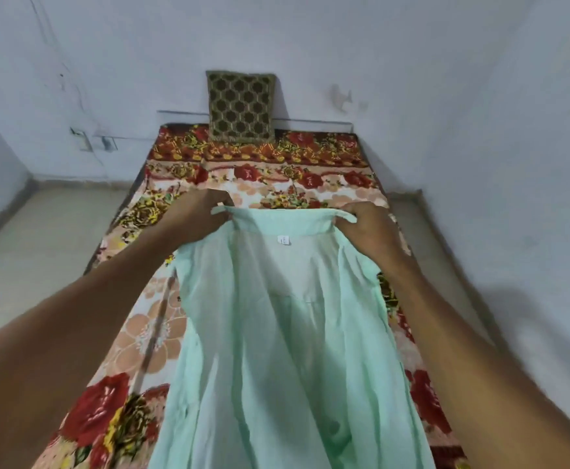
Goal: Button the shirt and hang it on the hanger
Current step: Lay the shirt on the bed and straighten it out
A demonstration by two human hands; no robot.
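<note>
A pale mint-green shirt [277, 350] hangs spread open in front of me over the bed, its inside facing me and a small white label [283, 240] showing below the collar. My left hand [197, 214] pinches the left end of the collar. My right hand [366, 228] grips the collar's right end. The front panels fall loose on both sides. No hanger is in view.
The bed [270, 184] carries a floral sheet in red, orange and yellow. A brown patterned cushion [241, 106] leans on the white wall at its head. Pale tiled floor [40, 252] runs along the left side, and a narrow strip of floor lies to the right.
</note>
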